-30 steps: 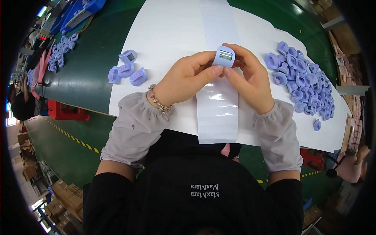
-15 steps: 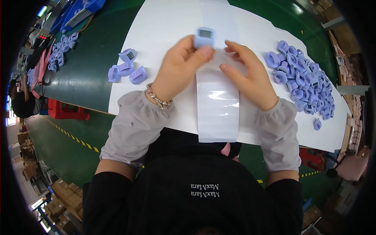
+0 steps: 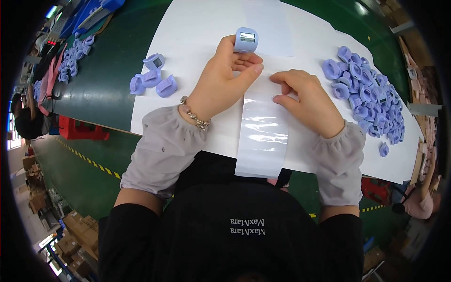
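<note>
A lilac ring-shaped finger counter point(image 3: 246, 40) with a small grey display sits at the index finger of my left hand point(image 3: 224, 80), apparently around it. The left thumb stands away from the counter, and the other fingers curl below it. To the right, my right hand point(image 3: 312, 101) is open and holds nothing, its fingers bent and its thumb apart from them. It hovers beside a strip of clear glossy film point(image 3: 264, 136) that lies on the white sheet point(image 3: 206, 136) and hangs over the front edge.
A big heap of lilac counters point(image 3: 371, 98) lies on the right of the sheet. Several more counters point(image 3: 151, 78) are at the left. Farther left on the green table are other counters point(image 3: 74, 58) and a blue tray point(image 3: 101, 14). A red stool point(image 3: 82, 129) stands below.
My left thumb has come off the counter, which now faces up with its display sharp. My right hand has moved slightly right and down, its fingers more bent.
</note>
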Tool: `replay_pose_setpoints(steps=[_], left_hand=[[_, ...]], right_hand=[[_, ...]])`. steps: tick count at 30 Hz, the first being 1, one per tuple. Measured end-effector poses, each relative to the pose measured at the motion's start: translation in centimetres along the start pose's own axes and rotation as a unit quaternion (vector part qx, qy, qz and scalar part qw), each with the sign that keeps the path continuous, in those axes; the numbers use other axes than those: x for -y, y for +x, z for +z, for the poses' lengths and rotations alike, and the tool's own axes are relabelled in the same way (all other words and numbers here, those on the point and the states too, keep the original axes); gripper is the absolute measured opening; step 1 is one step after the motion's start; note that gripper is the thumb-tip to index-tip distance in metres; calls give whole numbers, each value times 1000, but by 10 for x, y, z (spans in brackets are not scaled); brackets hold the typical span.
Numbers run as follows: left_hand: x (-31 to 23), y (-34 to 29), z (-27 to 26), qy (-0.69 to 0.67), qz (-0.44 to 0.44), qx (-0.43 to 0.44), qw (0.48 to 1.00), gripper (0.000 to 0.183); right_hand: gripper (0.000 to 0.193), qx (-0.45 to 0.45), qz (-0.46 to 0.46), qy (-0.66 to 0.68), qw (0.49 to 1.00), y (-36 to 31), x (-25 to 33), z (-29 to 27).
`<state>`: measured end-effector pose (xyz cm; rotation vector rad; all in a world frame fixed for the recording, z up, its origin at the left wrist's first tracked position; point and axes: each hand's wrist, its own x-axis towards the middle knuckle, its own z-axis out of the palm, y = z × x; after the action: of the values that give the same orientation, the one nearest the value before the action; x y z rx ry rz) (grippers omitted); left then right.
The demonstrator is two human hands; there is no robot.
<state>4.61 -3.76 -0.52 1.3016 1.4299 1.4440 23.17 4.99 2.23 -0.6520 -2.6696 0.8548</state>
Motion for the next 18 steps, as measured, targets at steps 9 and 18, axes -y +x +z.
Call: replay_pose_setpoints(steps=[9, 18], left_hand=[[-3, -5, 4, 257, 136, 127, 948, 60], [-2, -6, 5, 170, 107, 59, 978, 46]], right_hand=[[21, -62, -11, -6, 998, -4, -7, 9], [14, -55, 28, 63, 996, -3, -1, 6]])
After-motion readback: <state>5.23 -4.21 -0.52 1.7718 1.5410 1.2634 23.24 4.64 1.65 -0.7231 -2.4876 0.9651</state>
